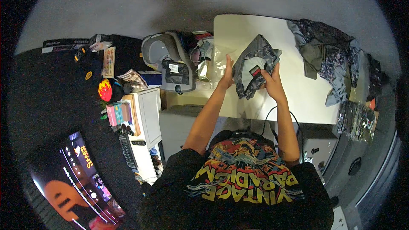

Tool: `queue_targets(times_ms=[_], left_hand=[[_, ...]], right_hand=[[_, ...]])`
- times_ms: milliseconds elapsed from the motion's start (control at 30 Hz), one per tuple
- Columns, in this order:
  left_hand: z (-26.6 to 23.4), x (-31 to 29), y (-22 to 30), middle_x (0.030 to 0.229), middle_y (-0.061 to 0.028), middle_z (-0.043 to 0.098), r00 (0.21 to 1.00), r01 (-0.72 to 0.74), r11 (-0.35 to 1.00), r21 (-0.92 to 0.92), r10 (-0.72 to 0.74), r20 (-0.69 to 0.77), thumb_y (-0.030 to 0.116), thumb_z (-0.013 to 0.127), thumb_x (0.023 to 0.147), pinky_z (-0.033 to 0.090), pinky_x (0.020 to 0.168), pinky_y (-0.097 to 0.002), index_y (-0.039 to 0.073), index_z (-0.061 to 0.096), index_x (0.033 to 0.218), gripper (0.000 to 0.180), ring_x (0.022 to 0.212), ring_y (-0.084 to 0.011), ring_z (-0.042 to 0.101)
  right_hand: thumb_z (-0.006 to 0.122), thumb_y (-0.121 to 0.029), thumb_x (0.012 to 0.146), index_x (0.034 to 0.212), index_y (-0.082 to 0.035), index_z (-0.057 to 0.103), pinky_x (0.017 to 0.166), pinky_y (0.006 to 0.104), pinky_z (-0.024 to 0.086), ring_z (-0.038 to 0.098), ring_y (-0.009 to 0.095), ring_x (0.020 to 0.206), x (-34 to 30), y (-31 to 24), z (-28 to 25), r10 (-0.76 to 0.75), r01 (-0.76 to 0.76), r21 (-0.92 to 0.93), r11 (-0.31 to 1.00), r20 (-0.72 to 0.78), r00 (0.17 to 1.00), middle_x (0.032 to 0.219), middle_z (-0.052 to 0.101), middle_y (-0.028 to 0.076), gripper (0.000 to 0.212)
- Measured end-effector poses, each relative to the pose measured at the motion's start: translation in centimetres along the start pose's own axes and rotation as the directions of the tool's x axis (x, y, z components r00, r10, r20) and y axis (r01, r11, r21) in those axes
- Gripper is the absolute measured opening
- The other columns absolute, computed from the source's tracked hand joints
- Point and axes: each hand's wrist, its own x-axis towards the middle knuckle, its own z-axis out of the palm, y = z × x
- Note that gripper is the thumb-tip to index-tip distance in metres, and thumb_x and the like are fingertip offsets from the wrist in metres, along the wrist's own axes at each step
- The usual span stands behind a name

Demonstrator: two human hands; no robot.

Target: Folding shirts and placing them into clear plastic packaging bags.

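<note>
A folded dark grey patterned garment (245,72) is in front of me above the white table, its pale inner side and a red-and-black label (255,71) facing up. My right hand (274,84) grips its right side, with the thumb on the cloth beside the label and the other fingers partly hidden beneath. Along the garment's left edge, my left hand (228,76) stands with its fingers stretched out; whether its thumb touches the cloth is hard to tell. A clear plastic bag (218,59) lies just left of that hand.
The white table (294,102) carries piled dark patterned clothes (326,55) on its right, with clear plastic packages (357,121) at that end. To the left sit a grey padded carrier (187,70) and a white cabinet (148,115). A lit screen (76,183) stands lower left. A black cable (294,117) loops near my right forearm.
</note>
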Motion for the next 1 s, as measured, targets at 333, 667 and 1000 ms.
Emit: queue_targets(times_ms=[333,667,1000], left_hand=[[1.7,-5.5,2.7,0.157,-0.0154,0.028,0.996,0.015,0.918,0.397,0.019,-0.084,0.072,0.041,0.088,0.027,0.107,-0.0638,0.009,0.022,0.153,0.092,0.139,-0.0382,0.033],[5.1,-11.8,4.9,0.115,-0.0248,0.055,0.713,-0.176,-0.12,0.977,0.669,0.21,0.027,0.074,0.077,0.048,0.093,-0.0467,0.0,0.054,0.123,0.057,0.112,-0.0404,0.055],[1.5,-5.6,3.6,0.116,-0.0219,0.057,0.732,-0.32,0.123,0.939,0.662,0.163,0.026,0.066,0.082,0.052,0.088,-0.044,-0.001,0.051,0.13,0.058,0.099,-0.0364,0.063]], right_hand=[[0.051,-0.005,0.097,0.147,-0.011,0.023,0.084,0.0313,0.054,0.05,0.02,0.119,3.1,8.4,-0.8,0.106,-0.103,0.166,0.981,-0.009,0.994,0.135,0.048,0.013,0.058],[0.056,-0.014,0.096,0.15,-0.012,0.017,0.062,0.0321,0.059,0.055,0.023,0.112,3.4,12.6,-2.0,0.066,-0.053,0.166,0.985,-0.074,0.995,0.137,0.047,0.012,0.067],[0.056,-0.017,0.096,0.146,-0.02,0.021,0.05,0.0321,0.059,0.062,0.022,0.101,3.0,13.2,-1.5,0.046,-0.033,0.128,0.991,-0.097,0.994,0.129,0.052,0.01,0.062]])
